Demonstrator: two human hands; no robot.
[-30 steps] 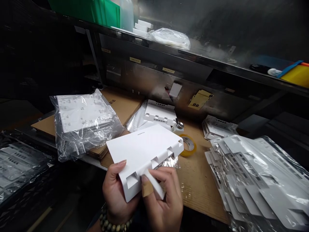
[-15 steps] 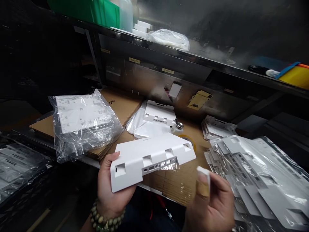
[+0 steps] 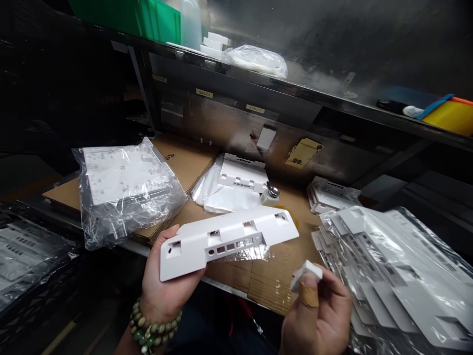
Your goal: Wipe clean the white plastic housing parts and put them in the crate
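Observation:
My left hand (image 3: 164,276), with beads round its wrist, grips the left end of a white plastic housing (image 3: 231,224). The housing is tilted, so its edge with a row of port openings and several square recesses faces me. My right hand (image 3: 318,310), a tan bandage on its thumb, pinches a small white block (image 3: 307,273), possibly a piece of eraser or sponge. The block is apart from the housing, to its lower right. Beneath the housing, a bit of clear plastic film (image 3: 246,252) shows on the cardboard.
A bagged stack of white housings (image 3: 125,172) sits left on flat cardboard (image 3: 177,148). More film-wrapped housings (image 3: 399,276) lie right. Behind are another housing (image 3: 244,172), a small metal-topped container (image 3: 271,192) and a small housing stack (image 3: 332,195). A shelf (image 3: 229,69) crosses above.
My left hand has tipped the housing so its port edge faces me more, and shifted it slightly left. My right hand has turned the white block and lowered it slightly.

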